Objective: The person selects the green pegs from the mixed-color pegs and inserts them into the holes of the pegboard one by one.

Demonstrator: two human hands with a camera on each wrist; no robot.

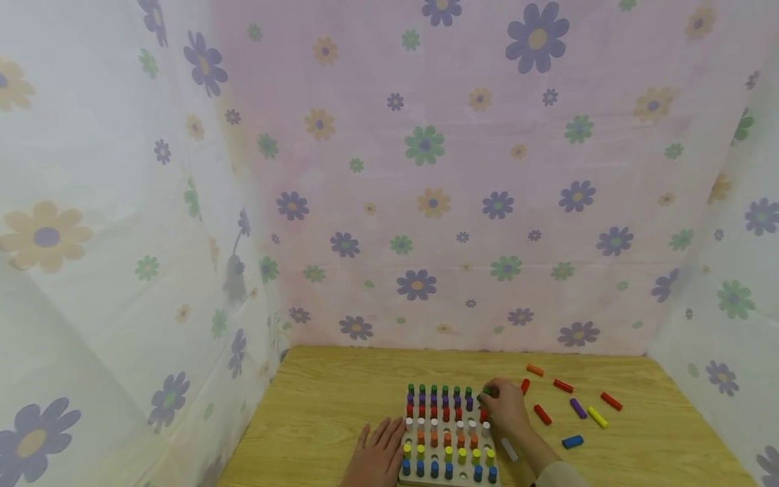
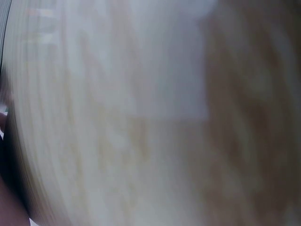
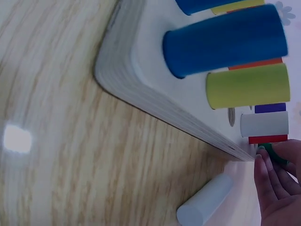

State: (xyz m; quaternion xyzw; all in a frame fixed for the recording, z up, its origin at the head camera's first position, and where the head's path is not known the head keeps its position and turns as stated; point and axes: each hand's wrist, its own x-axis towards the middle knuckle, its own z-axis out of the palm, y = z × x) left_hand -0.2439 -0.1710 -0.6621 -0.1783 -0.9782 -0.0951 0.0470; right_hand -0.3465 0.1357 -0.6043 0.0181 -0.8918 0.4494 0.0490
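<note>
A wooden pegboard (image 1: pixel 451 462) stands near the table's front, with rows of green, purple, red, white, orange, yellow and blue pegs. At its far right corner my right hand (image 1: pixel 508 409) pinches a green peg (image 3: pixel 272 151) between thumb and fingers. Whether that peg is in a hole is hidden by the fingers. Flat beside the board's left edge lies my left hand (image 1: pixel 379 454), fingers straight and fingertips at or against the board. A white peg (image 3: pixel 206 200) lies loose below the right hand. The left wrist view is a blur of table surface.
Loose pegs are scattered on the wooden table (image 1: pixel 328 385) right of the board: an orange peg (image 1: pixel 535 370), several red ones (image 1: pixel 562 385), a purple peg (image 1: pixel 578 408), a yellow peg (image 1: pixel 598 417) and a blue peg (image 1: pixel 573 442). Flowered sheets (image 1: pixel 462 270) enclose the table.
</note>
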